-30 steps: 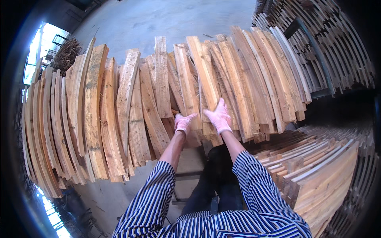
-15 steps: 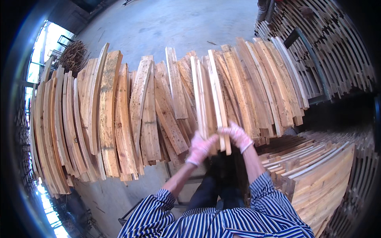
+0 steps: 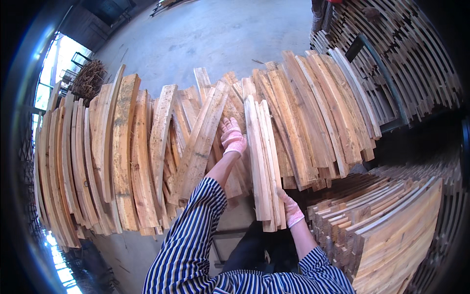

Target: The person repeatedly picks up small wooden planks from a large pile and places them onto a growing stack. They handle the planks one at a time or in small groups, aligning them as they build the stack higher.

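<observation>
My right hand (image 3: pixel 292 209), in a pink glove, grips the near end of a small bundle of pale wooden slats (image 3: pixel 262 161) that lies lengthwise over the big heap. My left hand (image 3: pixel 232 137), also in a pink glove, reaches further out and rests with spread fingers on a long slat in the heap of rough curved boards (image 3: pixel 147 152), just left of the bundle. Both sleeves are blue and white striped.
A neat stack of cut boards (image 3: pixel 391 225) stands low on the right. Racks of stacked slats (image 3: pixel 406 68) fill the upper right. Grey concrete floor (image 3: pixel 215 34) lies beyond the heap, with a brushwood pile (image 3: pixel 88 81) at the far left.
Both hands gathered a few slats and pulled them toward me. The left hand has since let go and reached forward onto the heap, while the right hand slid down to the bundle's near end.
</observation>
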Tool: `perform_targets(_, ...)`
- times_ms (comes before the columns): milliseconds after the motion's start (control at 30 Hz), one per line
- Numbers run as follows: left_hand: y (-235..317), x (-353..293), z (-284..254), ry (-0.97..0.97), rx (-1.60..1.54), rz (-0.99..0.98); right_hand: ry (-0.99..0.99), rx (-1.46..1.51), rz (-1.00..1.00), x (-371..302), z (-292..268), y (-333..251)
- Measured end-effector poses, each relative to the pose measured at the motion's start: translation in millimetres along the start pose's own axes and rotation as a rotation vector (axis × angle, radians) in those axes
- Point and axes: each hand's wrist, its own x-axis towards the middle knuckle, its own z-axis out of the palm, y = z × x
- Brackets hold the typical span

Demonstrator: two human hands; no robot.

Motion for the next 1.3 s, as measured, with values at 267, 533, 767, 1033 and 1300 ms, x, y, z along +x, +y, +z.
perform_targets(267,-71,-36,-5,0.551,0.267,0.406,-0.043,0.000,0.033,-6,1,-12)
perform_targets(533,-87,-45,-98,-0.043,0.091,-0.120,0.011,-0.045,-0.029,-7,20,-6)
perform_targets(767,-87,-57,-80,0.168,0.155,-0.030,-0.026,-0.036,-0.051,-16,44,-11)
perform_targets(1033,-13,-87,-128,-0.569,-1.130,-0.147,0.048,-0.043,-0.097,-11,42,-12)
perform_targets(1300,-57,-119,-30,-0.681,-1.484,0.077,0.092,-0.361,-0.239,-60,114,-11)
